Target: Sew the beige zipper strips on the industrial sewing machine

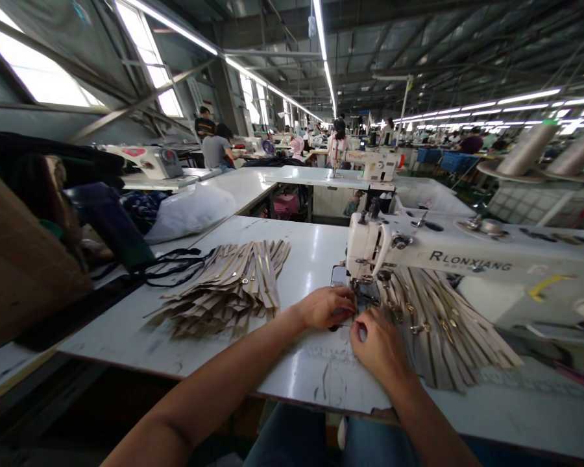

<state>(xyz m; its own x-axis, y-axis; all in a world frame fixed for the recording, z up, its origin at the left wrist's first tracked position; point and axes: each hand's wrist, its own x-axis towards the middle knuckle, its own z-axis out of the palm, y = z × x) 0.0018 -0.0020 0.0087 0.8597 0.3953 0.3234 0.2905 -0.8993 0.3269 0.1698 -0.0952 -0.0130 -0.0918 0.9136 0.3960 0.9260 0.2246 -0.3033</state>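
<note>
Just below the needle of a white sewing machine, my two hands meet at the table top. My left hand has its fingers curled together beside the presser foot. Close to it on the near side, my right hand pinches with thumb and forefinger. Whatever lies between the fingers is too small and hidden to name. A fanned bundle of beige zippers with gold teeth and metal pulls lies right of my right hand, partly under the machine arm. Another pile of similar zippers rests left of my left hand.
Black straps and a dark bottle lie beyond the left pile, near a cardboard box. A white plastic bag sits behind. Thread cones stand at right. Another sewing machine and several people are farther back.
</note>
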